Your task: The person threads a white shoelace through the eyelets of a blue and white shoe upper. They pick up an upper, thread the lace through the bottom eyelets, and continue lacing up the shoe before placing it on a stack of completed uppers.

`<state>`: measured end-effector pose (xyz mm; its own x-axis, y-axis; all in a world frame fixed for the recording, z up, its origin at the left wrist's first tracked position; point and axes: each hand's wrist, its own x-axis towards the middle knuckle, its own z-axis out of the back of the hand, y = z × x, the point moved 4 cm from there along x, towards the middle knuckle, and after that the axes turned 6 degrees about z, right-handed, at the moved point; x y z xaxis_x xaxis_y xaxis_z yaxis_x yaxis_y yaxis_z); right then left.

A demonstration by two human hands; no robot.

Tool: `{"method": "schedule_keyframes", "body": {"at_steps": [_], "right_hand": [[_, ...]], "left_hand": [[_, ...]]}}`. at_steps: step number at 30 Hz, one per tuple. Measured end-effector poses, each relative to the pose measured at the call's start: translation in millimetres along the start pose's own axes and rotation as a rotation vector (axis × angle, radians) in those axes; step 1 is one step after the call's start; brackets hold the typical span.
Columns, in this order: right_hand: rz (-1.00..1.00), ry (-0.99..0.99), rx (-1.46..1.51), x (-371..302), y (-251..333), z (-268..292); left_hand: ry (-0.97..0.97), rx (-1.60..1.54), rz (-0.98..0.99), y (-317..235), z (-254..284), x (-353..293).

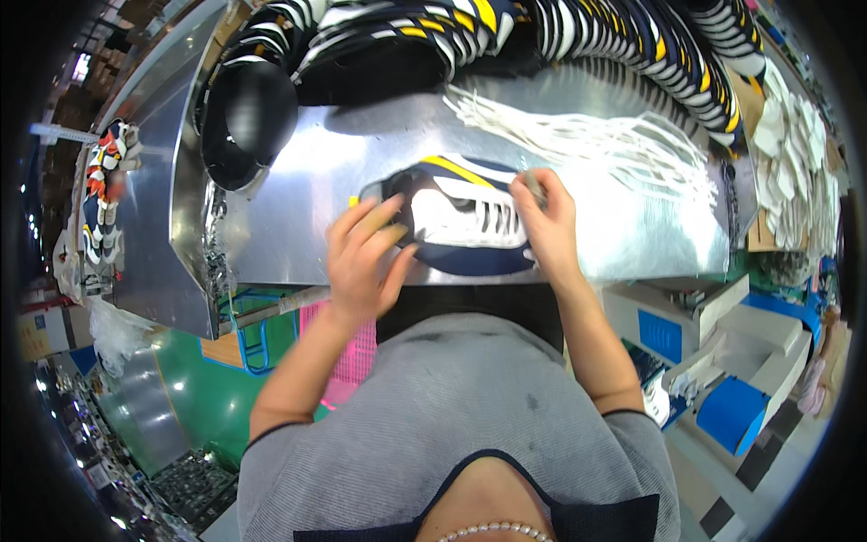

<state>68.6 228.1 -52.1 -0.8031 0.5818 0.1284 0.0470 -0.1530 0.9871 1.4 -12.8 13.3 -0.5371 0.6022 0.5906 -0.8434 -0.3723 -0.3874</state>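
Note:
A navy shoe upper (pixel 479 260) with a white lacing panel and a yellow stripe lies on the metal table (pixel 307 208) in front of me. At its left end is my left hand (pixel 361 262), fingers spread and slightly blurred, close to the dark collar; whether they touch it is unclear. My right hand (pixel 553 221) is at the upper's right end, thumb and forefinger closed on a small greyish piece (pixel 535 190) too little to make out. Beyond the upper, to the right, a loose bundle of white shoelaces (pixel 587 140) stretches across the tabletop.
Rows of nested shoe uppers (pixel 623 45) line the table's far side, with a dark stack (pixel 248 126) at the left. White pieces (pixel 795 172) are piled at far right. Below the table edge are a pink basket (pixel 354 357) and a blue-framed stool (pixel 257 334).

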Motion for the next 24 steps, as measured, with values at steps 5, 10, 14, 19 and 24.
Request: {"method": "schedule_keyframes", "body": {"at_steps": [5, 10, 14, 19, 24], "right_hand": [[-0.137, 0.092, 0.321, 1.6, 2.6, -31.9], [-0.278, 0.344, 0.516, 12.2, 24.9, -85.0], [-0.19, 0.294, 0.316, 28.4, 35.6, -79.6], [-0.07, 0.148, 0.046, 43.0, -0.2, -34.1], [0.096, 0.11, -0.326, 45.7, 11.5, -23.2]], "left_hand": [[-0.055, -1.208, 1.177, 10.4, -31.1, -89.1], [0.05, -2.276, 1.139, 42.6, -13.5, -68.2], [-0.463, -1.194, 0.885, 49.0, 104.0, 24.7], [-0.139, -0.183, 0.97, 178.3, 101.5, 52.5], [-0.057, 0.227, 0.676, 316.3, 25.7, 127.1]]}}
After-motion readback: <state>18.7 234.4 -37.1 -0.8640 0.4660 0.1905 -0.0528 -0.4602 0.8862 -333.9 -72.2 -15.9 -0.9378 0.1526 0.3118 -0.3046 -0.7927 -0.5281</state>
